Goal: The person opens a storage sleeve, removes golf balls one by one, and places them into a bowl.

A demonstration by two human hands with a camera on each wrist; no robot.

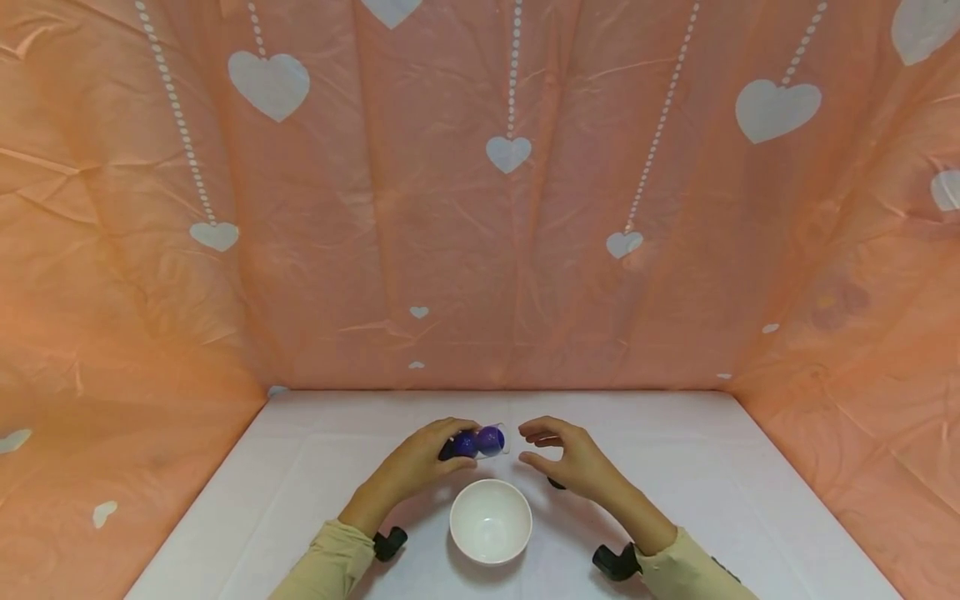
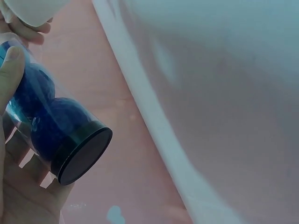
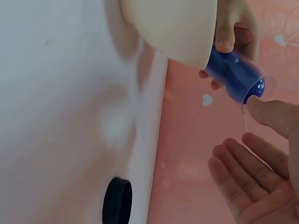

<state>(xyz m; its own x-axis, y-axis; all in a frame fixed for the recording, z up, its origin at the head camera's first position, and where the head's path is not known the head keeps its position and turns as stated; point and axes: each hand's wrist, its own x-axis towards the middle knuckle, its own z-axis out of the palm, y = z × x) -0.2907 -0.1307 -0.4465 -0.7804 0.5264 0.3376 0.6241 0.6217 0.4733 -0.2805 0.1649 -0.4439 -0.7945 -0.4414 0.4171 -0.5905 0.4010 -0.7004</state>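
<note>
My left hand (image 1: 423,458) grips a clear plastic tube (image 2: 65,112) with dark blue and purple balls (image 1: 491,441) inside. The tube lies tilted toward horizontal; a black cap (image 2: 86,156) closes its left end, while its right end is uncovered. Facing that uncovered end is my right hand (image 1: 573,458), with fingers and thumb apart and nothing held between them. In the right wrist view the right thumb (image 3: 268,114) appears near the tube's rim; contact cannot be made out. A white bowl (image 1: 491,523) stands upright on the table just below both hands.
A loose black lid (image 3: 117,200) is on the white table (image 1: 315,467), partly hidden below my right hand in the head view. Black wrist mounts (image 1: 617,562) stick out from the forearms. Orange sheeting with pale hearts (image 1: 450,250) encloses the table's back and sides.
</note>
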